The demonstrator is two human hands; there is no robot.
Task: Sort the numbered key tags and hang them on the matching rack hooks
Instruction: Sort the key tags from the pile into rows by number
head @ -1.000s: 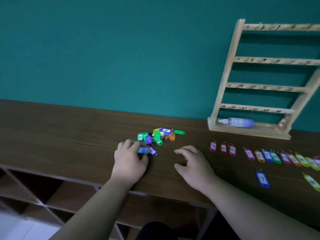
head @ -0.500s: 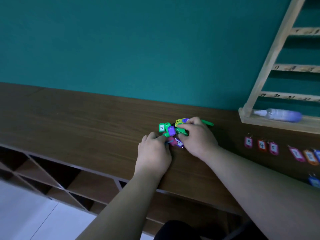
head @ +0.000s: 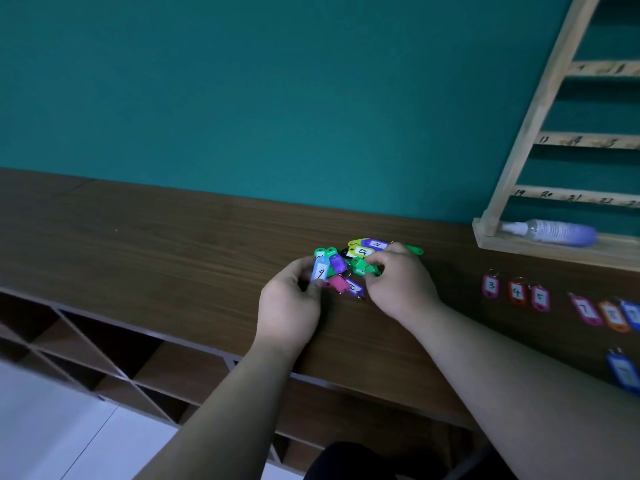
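A heap of coloured key tags (head: 362,252) lies on the brown wooden counter (head: 173,244). My left hand (head: 291,303) pinches a light-blue tag marked 9 (head: 320,270) at the heap's left edge. My right hand (head: 403,282) grips a green tag (head: 362,265) on the heap's right side. A pink tag (head: 337,283) and a purple tag (head: 355,288) lie between my hands. The wooden rack (head: 530,126) with numbered rails leans on the teal wall at the right.
A row of sorted tags lies right of my hands, starting with tags 3 (head: 490,286), 4 (head: 517,292) and 5 (head: 540,297). One blue tag (head: 623,370) lies nearer the counter's edge. A spray bottle (head: 550,232) rests on the rack's base. Open cubby shelves (head: 104,351) sit below the counter.
The view swung left and nearer. My right hand moved from the bare counter onto the heap and closed on a green tag. My left hand lifted the blue tag so its 9 faces up.
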